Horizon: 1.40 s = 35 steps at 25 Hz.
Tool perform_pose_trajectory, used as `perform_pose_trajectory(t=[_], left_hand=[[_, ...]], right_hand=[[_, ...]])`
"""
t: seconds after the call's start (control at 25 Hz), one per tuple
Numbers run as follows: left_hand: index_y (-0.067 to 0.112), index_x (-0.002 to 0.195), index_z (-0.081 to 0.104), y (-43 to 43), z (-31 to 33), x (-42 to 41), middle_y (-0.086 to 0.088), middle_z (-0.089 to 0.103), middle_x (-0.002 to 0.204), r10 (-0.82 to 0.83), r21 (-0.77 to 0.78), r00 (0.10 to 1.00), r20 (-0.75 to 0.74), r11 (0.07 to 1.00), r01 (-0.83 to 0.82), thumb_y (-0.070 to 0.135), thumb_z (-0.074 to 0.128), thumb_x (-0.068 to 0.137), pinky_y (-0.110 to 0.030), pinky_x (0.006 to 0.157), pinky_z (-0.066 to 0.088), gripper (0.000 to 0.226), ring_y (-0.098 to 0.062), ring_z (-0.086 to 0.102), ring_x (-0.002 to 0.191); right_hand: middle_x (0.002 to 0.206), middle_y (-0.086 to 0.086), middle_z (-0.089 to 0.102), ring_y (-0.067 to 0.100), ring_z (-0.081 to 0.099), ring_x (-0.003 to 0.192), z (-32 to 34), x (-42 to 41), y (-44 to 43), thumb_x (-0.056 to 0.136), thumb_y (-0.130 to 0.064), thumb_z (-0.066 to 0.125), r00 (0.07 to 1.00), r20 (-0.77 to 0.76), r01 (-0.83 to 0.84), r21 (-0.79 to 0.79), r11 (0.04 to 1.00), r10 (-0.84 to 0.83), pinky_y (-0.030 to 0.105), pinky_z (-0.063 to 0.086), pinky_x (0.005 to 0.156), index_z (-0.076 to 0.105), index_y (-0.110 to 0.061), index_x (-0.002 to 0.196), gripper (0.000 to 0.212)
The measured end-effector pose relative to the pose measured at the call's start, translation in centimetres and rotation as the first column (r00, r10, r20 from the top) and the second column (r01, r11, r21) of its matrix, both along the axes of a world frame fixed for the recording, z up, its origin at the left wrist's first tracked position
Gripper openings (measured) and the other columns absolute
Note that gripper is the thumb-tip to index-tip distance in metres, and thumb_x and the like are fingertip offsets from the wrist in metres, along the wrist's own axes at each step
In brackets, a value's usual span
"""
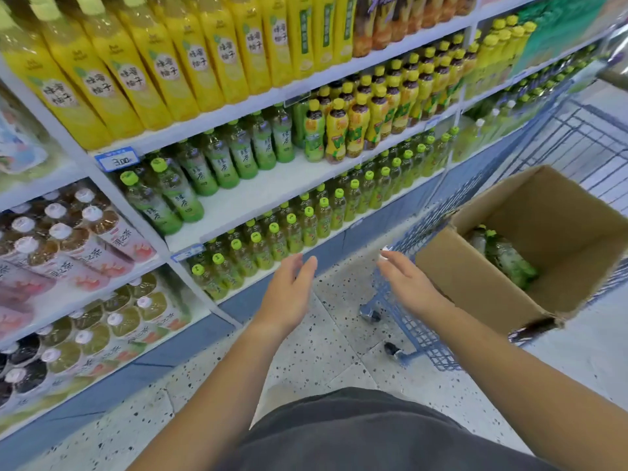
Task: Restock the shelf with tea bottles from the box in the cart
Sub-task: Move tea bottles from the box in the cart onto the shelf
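on the left, the middle shelf (272, 195) carries green tea bottles (190, 195) at its near end and along the back. a bare white strip of board runs in front of them, and that looks like the spot to fill. below it, over the speckled floor, the left hand (289, 290) hangs empty, fingers straight and loosely together, touching nothing. beside it the right hand (407, 283) is likewise empty and relaxed, close to the corner of the blue wire cart (419, 329); whether it touches the wire i cannot tell. further right, a cardboard box (475, 294) sits in the cart, flaps up, with a few tea bottles (506, 263) lying in its bottom. the step in hand seems to be the reach for fresh stock. next, the right hand must pass over the box wall, go down deep and close round a bottle.
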<state>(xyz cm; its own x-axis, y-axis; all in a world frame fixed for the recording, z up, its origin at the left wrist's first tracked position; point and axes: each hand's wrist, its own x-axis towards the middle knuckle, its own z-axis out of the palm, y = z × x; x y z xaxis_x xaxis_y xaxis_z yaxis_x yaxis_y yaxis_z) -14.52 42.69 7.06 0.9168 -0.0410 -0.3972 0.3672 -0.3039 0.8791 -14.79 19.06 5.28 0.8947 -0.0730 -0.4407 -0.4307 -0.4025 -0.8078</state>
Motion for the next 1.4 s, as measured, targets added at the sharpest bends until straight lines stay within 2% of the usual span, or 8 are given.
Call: perform_pose_trajectory(t=[0.36,0.56,0.68,0.88,1.08,1.2,1.32,1.4], left_hand=[[0.031,0.152,0.041,-18.5,1.4,-0.9,0.015,0.043,0.151,-0.165,0.005,0.986,-0.009,0.986,0.165,0.063,0.042,0.1,-0.029,0.098,0.032,0.061,-0.002,0.041,0.125],[0.03,0.15,0.043,-27.6,1.9,0.5,0.023,0.048,0.134,-0.251,-0.053,0.965,-0.072,0.967,0.247,0.058,0.044,0.102,-0.026,0.097,0.032,0.055,-0.002,0.045,0.126],[0.031,0.152,0.039,-31.4,1.6,2.5,0.02,0.044,0.138,-0.328,-0.045,0.939,-0.1,0.945,0.325,0.059,0.042,0.102,-0.019,0.092,0.031,0.057,0.005,0.045,0.115],[0.031,0.152,0.039,-38.1,-1.4,8.9,0.012,0.046,0.147,-0.5,0.014,0.857,-0.123,0.863,0.505,0.063,0.042,0.1,-0.029,0.095,0.033,0.062,-0.001,0.045,0.116],[0.029,0.155,0.034,-44.0,-6.5,15.7,0.009,0.045,0.153,-0.658,0.049,0.732,-0.179,0.737,0.674,0.073,0.039,0.09,-0.031,0.098,0.033,0.079,-0.009,0.044,0.131],[0.026,0.157,0.032,-46.8,-10.5,19.0,0.006,0.046,0.153,-0.7,0.082,0.678,-0.224,0.679,0.729,0.072,0.04,0.091,-0.031,0.098,0.033,0.082,-0.014,0.045,0.136],[0.024,0.158,0.029,-49.0,-13.9,20.7,0.003,0.044,0.155,-0.718,0.096,0.636,-0.281,0.639,0.763,0.071,0.04,0.092,-0.034,0.1,0.035,0.082,-0.018,0.044,0.137],[0.024,0.157,0.029,-50.9,-16.2,21.4,0.003,0.043,0.155,-0.726,0.14,0.614,-0.311,0.604,0.785,0.075,0.039,0.088,-0.037,0.103,0.036,0.086,-0.02,0.043,0.138]], right_hand=[[0.146,-0.009,0.047,0.006,0.041,0.12,2.0,-3.8,-18.2,0.097,-0.067,0.038,0.989,0.035,0.148,-0.066,0.987,-0.146,0.028,0.03,0.095,0.04,-0.03,0.152,0.065],[0.14,-0.008,0.053,0.008,0.049,0.117,1.5,-4.0,-26.9,0.101,-0.056,0.043,0.96,-0.013,0.279,-0.001,0.96,-0.279,0.027,0.033,0.094,0.041,-0.028,0.151,0.057],[0.134,-0.005,0.056,0.002,0.051,0.104,0.6,-3.4,-30.2,0.103,-0.052,0.042,0.928,-0.034,0.372,0.01,0.928,-0.372,0.023,0.035,0.088,0.041,-0.026,0.15,0.053],[0.149,-0.001,0.048,0.017,0.047,0.131,-2.3,-0.1,-35.2,0.102,-0.057,0.04,0.835,-0.122,0.533,-0.059,0.844,-0.536,0.035,0.037,0.107,0.036,-0.025,0.154,0.061],[0.152,0.0,0.045,0.018,0.044,0.135,-6.0,4.1,-38.4,0.101,-0.06,0.037,0.744,-0.188,0.628,-0.133,0.767,-0.641,0.03,0.033,0.097,0.035,-0.023,0.154,0.065],[0.144,-0.002,0.052,0.015,0.05,0.124,-9.1,6.0,-39.9,0.101,-0.06,0.035,0.72,-0.225,0.628,-0.193,0.754,-0.657,0.028,0.036,0.092,0.034,-0.021,0.155,0.065],[0.107,-0.017,0.055,0.002,0.052,0.092,-11.8,7.2,-41.2,0.102,-0.058,0.034,0.706,-0.254,0.62,-0.229,0.75,-0.661,0.023,0.036,0.072,0.034,-0.019,0.154,0.065],[0.118,-0.009,0.057,0.009,0.052,0.098,-14.2,8.3,-42.7,0.104,-0.055,0.033,0.701,-0.279,0.606,-0.251,0.754,-0.656,0.027,0.037,0.078,0.034,-0.017,0.155,0.064]])
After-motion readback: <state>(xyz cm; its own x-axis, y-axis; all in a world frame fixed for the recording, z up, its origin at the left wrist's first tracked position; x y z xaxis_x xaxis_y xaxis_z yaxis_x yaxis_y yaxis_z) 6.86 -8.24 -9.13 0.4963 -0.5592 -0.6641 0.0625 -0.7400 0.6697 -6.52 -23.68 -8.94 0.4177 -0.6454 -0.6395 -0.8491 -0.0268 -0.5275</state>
